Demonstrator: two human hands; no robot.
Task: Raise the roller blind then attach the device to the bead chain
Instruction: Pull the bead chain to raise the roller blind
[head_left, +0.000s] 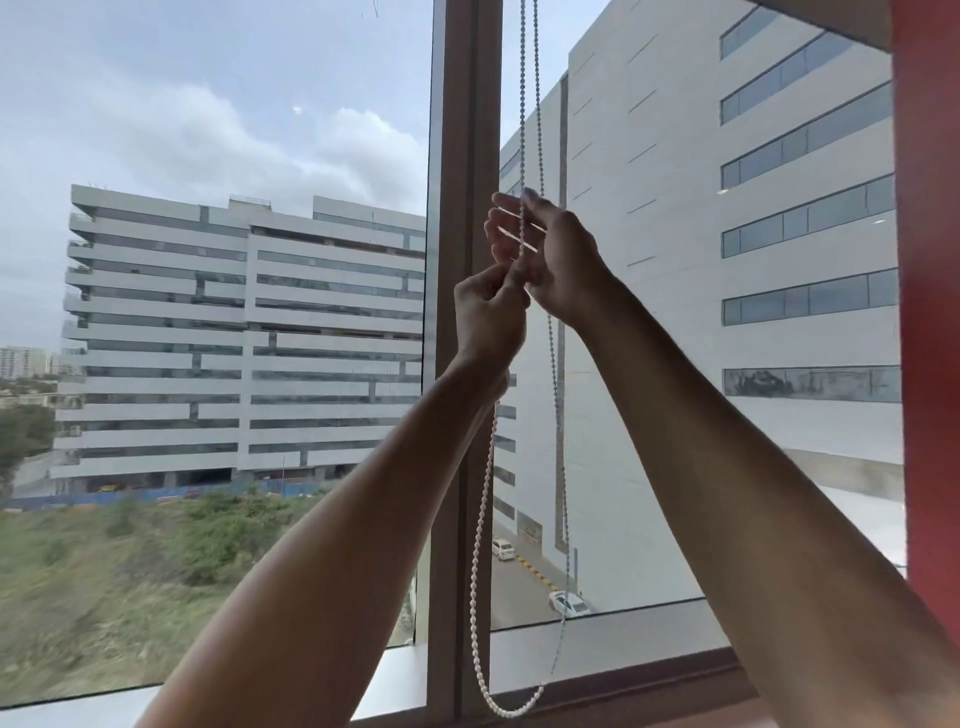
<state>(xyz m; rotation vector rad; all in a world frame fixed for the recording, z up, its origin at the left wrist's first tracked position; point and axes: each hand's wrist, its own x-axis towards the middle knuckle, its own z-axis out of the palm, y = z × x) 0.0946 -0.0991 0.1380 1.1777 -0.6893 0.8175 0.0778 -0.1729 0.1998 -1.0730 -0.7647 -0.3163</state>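
Your two bare forearms reach up from bottom edge toward window frame (464, 156). Your left hand (488, 317): grip closed, thumb and fingers pinching bead chain (480, 519), which hangs below the wrist and loops near the sill. Your right hand (550, 254) sits just above, touching left: fingers loosely curled around front strand, grip half open, fingertips spread. Blind itself out of view; both panes uncovered.

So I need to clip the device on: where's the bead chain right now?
In the head view, the bead chain hangs right of centre before the window mullion, gripped by both hands; its loop ends near the sill.
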